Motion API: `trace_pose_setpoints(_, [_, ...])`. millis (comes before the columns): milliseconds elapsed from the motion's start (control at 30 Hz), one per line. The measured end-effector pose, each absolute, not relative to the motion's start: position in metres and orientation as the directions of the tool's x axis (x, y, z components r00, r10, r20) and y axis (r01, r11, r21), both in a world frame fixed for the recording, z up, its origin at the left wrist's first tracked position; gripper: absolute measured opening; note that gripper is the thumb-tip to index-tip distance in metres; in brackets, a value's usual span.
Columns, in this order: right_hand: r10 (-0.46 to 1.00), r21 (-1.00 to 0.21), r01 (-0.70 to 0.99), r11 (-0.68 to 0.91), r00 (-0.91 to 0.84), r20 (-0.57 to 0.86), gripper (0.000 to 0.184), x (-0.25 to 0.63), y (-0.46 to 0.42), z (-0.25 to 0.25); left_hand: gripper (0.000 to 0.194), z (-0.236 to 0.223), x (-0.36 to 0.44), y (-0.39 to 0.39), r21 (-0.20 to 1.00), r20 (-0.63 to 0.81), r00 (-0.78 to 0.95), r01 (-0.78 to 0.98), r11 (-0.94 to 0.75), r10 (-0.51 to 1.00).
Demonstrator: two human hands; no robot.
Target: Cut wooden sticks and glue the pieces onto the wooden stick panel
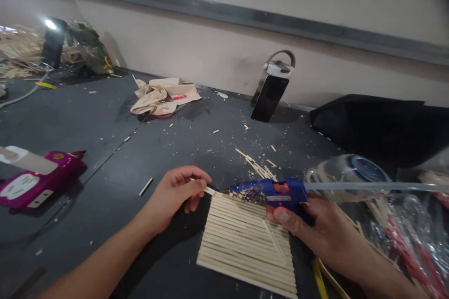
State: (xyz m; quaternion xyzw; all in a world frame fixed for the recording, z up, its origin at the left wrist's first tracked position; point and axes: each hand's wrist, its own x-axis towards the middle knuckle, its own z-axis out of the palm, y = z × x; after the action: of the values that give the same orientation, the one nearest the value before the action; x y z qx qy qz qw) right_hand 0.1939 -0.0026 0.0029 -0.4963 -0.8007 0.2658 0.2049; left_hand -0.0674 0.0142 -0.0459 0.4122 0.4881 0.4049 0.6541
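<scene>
My right hand (312,229) grips a blue hot glue gun (286,191), a red light showing on its body and a long clear glue stick (351,187) coming out of its back. Its nozzle points left, close to a thin wooden stick (212,191) that my left hand (182,189) pinches by one end between thumb and fingers. Below the gun lies a flat panel of wooden sticks (242,247), laid side by side, with one stick slanting across its right part. The gun hides the panel's upper right edge.
Loose sticks (257,166) and crumbs lie beyond the panel. A phone (270,98) leans on a bottle at the wall. A purple power strip (42,180) is at left, crumpled brown paper (164,96) behind. At right are a clear jar (347,173) and plastic packets (407,243).
</scene>
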Motion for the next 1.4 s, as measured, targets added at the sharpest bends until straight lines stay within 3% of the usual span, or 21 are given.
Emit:
trace_pose_setpoints(933, [0.880, -0.745, 0.577, 0.334, -0.474, 0.028, 0.029, 0.179, -0.003, 0.005, 0.010, -0.046, -0.068, 0.014, 0.930, -0.299, 0.220, -0.150, 0.335, 0.929])
trace_pose_setpoints(1400, [0.873, -0.715, 0.602, 0.356, -0.487, 0.024, 0.029, 0.181, -0.003, 0.003, 0.011, -0.045, -0.068, 0.015, 0.932, -0.298, 0.228, -0.140, 0.334, 0.927])
